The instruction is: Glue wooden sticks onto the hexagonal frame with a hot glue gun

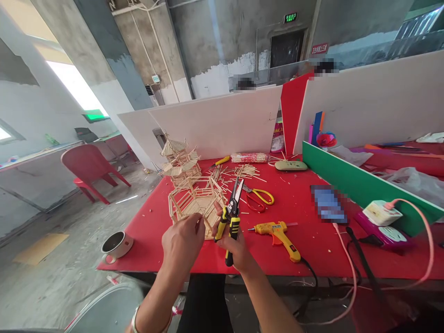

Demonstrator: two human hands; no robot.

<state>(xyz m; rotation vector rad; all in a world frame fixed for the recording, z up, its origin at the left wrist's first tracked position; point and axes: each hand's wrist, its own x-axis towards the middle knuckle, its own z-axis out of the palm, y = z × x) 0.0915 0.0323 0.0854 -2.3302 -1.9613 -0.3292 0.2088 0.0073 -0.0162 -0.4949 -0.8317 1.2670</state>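
My right hand (239, 247) grips the yellow-and-black handles of a pair of snips (231, 215), blades pointing up and away over the red table (305, 240). My left hand (183, 240) is closed in a pinch beside the snips, touching the near edge of a flat frame of thin wooden sticks (194, 201); whether it holds a stick I cannot make out. Behind the frame stands a small stick-built pagoda model (178, 159).
A yellow glue gun (277, 233) with black cord lies right of my hands. Yellow-handled scissors (258, 198), loose sticks (243, 173), a stick packet (249, 158), a power strip (381, 212), white and green dividers. A metal cup (116, 244) sits at the table's left corner; red chair (90, 169) beyond.
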